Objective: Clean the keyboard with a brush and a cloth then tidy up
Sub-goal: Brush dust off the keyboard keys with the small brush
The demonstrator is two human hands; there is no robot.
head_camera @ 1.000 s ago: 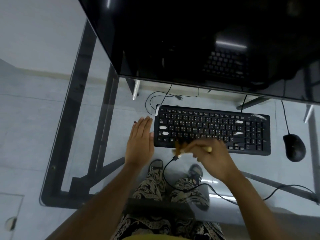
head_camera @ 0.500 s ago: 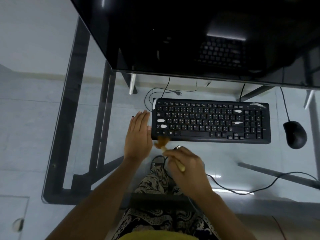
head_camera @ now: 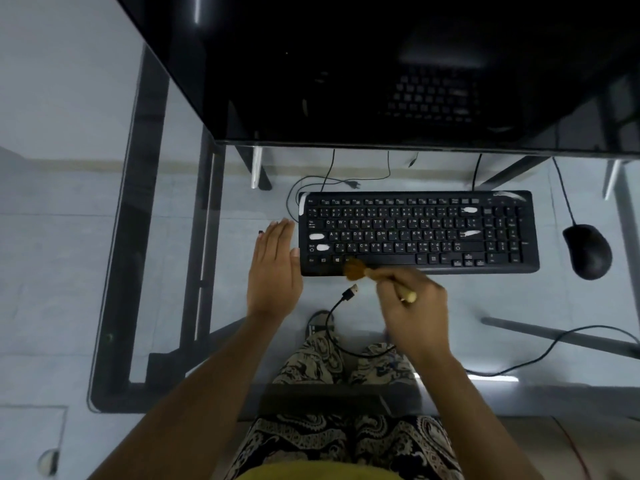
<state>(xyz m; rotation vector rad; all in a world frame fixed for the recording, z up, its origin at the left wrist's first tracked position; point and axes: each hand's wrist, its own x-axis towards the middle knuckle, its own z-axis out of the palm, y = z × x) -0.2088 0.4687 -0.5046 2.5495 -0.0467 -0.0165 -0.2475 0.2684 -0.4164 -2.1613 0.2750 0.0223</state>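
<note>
Keyboard (head_camera: pixel 419 233) on glass surface (head_camera: pixel 519 306), long axis left-right across person's front. Right hand (head_camera: pixel 412 313), fingers curled round brush (head_camera: pixel 377 275) handle; bristles at near-left keyboard edge, beside bottom key row. Handle slants back toward right hand. Left hand (head_camera: pixel 275 268) flat, fingers straight, touching keyboard's left end, holding nothing. Unbrushed length lies rightward of bristles; right hand nearer. No cloth seen.

A black mouse (head_camera: pixel 587 251) lies well right of the right hand. A loose USB plug (head_camera: pixel 350 292) sits between both hands. A dark monitor (head_camera: pixel 381 64) stands beyond them.
</note>
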